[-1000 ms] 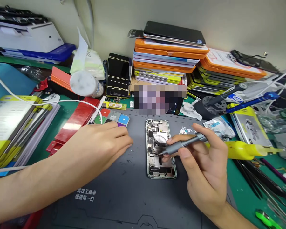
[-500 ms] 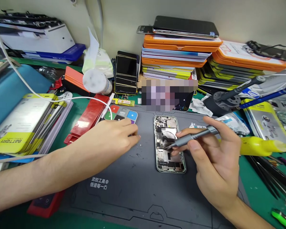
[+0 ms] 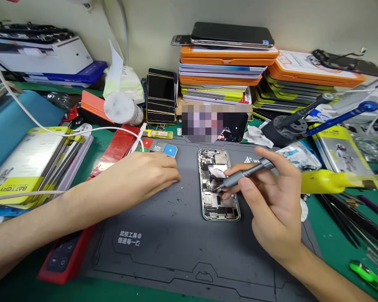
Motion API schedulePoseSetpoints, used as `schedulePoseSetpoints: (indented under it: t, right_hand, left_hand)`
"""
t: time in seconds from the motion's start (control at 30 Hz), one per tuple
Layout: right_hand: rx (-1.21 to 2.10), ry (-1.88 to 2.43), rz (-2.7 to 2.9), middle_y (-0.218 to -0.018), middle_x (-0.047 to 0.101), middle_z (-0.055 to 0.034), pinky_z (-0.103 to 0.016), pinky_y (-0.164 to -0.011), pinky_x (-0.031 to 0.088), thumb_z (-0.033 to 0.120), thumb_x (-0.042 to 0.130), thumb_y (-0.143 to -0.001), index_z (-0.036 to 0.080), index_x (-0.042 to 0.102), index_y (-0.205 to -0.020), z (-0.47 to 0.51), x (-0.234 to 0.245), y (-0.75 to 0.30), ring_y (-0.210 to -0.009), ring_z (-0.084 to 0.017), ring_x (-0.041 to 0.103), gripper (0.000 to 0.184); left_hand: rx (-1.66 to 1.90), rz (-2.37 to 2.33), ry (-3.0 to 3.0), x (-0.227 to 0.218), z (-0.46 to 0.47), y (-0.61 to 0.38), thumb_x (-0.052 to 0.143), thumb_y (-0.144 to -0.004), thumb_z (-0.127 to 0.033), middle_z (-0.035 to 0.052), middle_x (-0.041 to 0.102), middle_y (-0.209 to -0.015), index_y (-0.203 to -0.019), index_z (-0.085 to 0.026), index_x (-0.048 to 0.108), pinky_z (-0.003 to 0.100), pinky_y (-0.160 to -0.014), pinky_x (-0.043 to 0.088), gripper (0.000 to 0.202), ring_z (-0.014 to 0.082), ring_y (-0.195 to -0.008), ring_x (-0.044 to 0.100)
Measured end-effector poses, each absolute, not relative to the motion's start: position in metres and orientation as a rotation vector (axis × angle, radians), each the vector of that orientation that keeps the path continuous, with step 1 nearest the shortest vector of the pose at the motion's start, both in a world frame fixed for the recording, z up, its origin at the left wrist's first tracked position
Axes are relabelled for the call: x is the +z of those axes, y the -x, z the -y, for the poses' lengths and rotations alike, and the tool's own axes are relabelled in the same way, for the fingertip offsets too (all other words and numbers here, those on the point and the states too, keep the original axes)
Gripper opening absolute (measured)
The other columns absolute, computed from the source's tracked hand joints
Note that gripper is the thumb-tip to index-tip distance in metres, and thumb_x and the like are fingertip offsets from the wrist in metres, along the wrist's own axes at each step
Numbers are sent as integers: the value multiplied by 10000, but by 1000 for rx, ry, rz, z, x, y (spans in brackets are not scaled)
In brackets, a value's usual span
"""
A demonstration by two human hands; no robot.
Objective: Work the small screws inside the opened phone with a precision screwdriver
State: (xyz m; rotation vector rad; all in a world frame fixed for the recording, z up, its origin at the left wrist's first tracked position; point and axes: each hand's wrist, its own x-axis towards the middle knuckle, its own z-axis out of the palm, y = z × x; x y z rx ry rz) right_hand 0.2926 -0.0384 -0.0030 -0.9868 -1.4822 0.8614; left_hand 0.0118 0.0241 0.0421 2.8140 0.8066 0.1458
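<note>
My right hand is closed around a slim grey screwdriver. The driver slants down to the left, its thin tip at the left-middle part of an opened smartphone. Inside the phone's pale frame, circuit parts and connectors lie bare. Contact between tip and screw is too small to make out. My left hand hovers palm down left of the phone, fingers pressed together; anything between them is hidden. Just behind it, partly covered, lies a tray with coloured squares.
A grey work mat lies under the phone. Red device at left, white cable above the left forearm. Yellow bottle and tweezers at right. Stacked boxes and a lit phone stand behind.
The whole view has shifted slightly, so most things sit a little further left. My left fingers have drawn closer together. The screwdriver tip stays over the same area of the phone.
</note>
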Motion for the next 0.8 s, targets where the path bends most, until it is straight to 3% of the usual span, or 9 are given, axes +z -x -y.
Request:
schedulePoseSetpoints:
  t: [0.33, 0.8]
  right_hand:
    - [838, 985, 1521, -1087, 792, -23, -310, -591, 727, 127, 613, -1080, 367, 551, -1510, 38, -4, -294, -692, -167, 755, 497]
    - [935, 984, 1435, -1116, 773, -20, -300, -639, 708, 167, 602, -1098, 394, 559, -1492, 46, -1, -292, -756, -162, 741, 457]
  left_hand:
    - [122, -809, -2863, 42, -19, -10, 585, -1120, -176, 94, 776, -1155, -1195, -171, 804, 337, -843, 580, 232, 238, -973, 746]
    - [135, -778, -2876, 37, -19, -16, 511, -1147, -181, 41, 681, -915, -1016, -143, 750, 381, -708, 467, 275, 238, -802, 666]
